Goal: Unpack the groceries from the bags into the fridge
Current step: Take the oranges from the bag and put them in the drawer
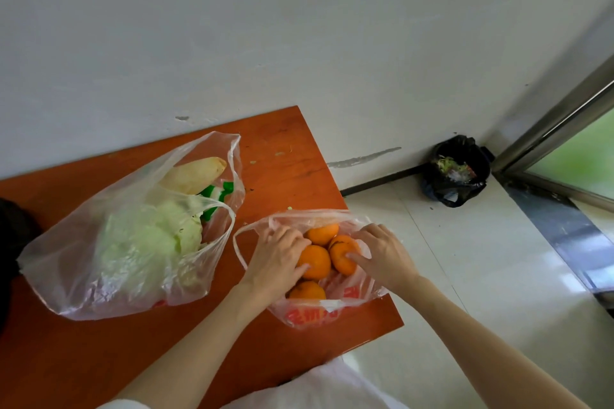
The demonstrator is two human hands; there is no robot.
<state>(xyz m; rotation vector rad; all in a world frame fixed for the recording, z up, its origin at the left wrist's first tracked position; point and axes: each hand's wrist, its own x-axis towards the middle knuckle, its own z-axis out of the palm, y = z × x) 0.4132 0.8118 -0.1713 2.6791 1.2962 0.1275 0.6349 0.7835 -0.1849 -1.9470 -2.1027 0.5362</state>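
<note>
two clear plastic bags sit on the orange-brown surface [289, 156], which stands against a pale wall. the smaller bag [319, 310], printed with red lettering, lies near the right front corner of the surface and holds several oranges [321, 233]. both hands are inside its open mouth. the left hand [277, 257] curls its fingers over the middle orange [315, 263] and grasps it from the left side. the right hand [382, 251] lies across the bag's right edge, thumb pressed against the right orange [342, 259] and fingers bent around its far side, so it grasps that fruit as well. another orange [307, 290] rests nearer the person, below the left hand's wrist.

the larger bag [83, 262] lies to the left, just beside the smaller one, its handle loop close to the left hand. inside it are a pale green cabbage [146, 239], a yellowish elongated item [196, 174] toward the wall, and something with green and white packaging [216, 196].

on the tiled floor [465, 276] to the right, in the corner by a metal-framed door [558, 129], stands a bin lined with black plastic [458, 173], with scraps inside. the fridge is not in view.
</note>
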